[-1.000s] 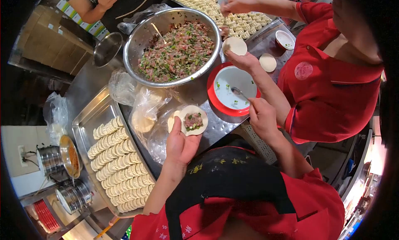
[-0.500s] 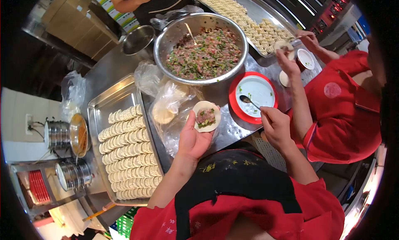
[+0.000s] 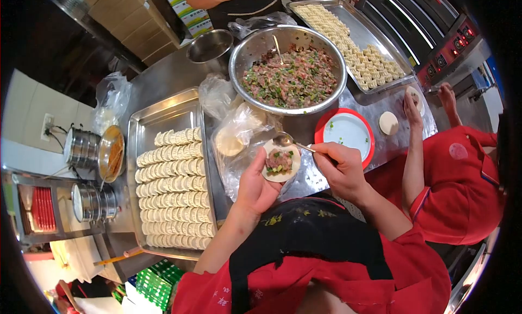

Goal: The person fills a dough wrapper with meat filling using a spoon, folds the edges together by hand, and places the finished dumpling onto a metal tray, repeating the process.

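Observation:
My left hand (image 3: 255, 188) holds a round dumpling wrapper (image 3: 280, 162) flat on its fingers, with a lump of meat and green filling in its middle. My right hand (image 3: 338, 170) grips a metal spoon (image 3: 287, 141) whose bowl rests at the wrapper's upper edge. Just beyond lies a plastic bag with a stack of wrappers (image 3: 229, 142). The big steel bowl of meat filling (image 3: 288, 77) stands behind it, a utensil stuck in the mix. A red-rimmed white plate (image 3: 346, 133) sits right of my hands.
A steel tray (image 3: 145, 125) at left holds several rows of folded dumplings (image 3: 171, 191). A second tray of dumplings (image 3: 353, 42) is at the back right. A co-worker in red (image 3: 462, 189) handles a wrapper at right; another person stands at the far edge. Steel pots (image 3: 87, 148) stand at left.
My right hand moved left from the red plate and brought the spoon to the wrapper's edge. The view swung left. The co-worker's hands shifted toward the far right.

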A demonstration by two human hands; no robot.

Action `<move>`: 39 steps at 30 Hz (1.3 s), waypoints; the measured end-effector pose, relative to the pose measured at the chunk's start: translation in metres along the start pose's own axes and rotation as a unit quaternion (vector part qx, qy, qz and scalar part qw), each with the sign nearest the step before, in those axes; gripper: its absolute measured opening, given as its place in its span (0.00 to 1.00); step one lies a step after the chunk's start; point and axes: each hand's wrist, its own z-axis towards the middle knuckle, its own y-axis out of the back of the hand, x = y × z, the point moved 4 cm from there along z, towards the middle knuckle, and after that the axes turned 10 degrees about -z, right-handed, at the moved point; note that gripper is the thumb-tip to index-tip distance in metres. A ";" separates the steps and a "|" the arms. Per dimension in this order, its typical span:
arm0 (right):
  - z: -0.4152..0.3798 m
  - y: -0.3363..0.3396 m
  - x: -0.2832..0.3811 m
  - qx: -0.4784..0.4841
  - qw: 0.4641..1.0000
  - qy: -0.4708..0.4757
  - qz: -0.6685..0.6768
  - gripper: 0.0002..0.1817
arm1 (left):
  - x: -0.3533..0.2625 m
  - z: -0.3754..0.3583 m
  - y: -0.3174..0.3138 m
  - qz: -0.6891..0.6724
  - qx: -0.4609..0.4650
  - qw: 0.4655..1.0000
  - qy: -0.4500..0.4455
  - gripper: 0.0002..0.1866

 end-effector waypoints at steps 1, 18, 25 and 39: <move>0.004 -0.002 -0.001 0.024 1.000 -0.006 -0.009 0.07 | -0.001 -0.002 0.000 0.029 -0.022 0.999 -0.003 0.26; 0.060 -0.031 -0.005 0.270 0.937 -0.144 0.166 0.08 | -0.025 -0.017 -0.013 0.125 -0.089 0.988 -0.012 0.41; 0.097 -0.008 -0.061 0.026 0.993 0.025 -0.114 0.04 | -0.029 -0.008 0.006 0.049 -0.112 0.992 -0.012 0.41; 0.134 -0.058 -0.094 0.198 0.898 0.080 -0.385 0.09 | -0.049 0.004 0.000 -0.143 -0.039 0.977 -0.152 0.37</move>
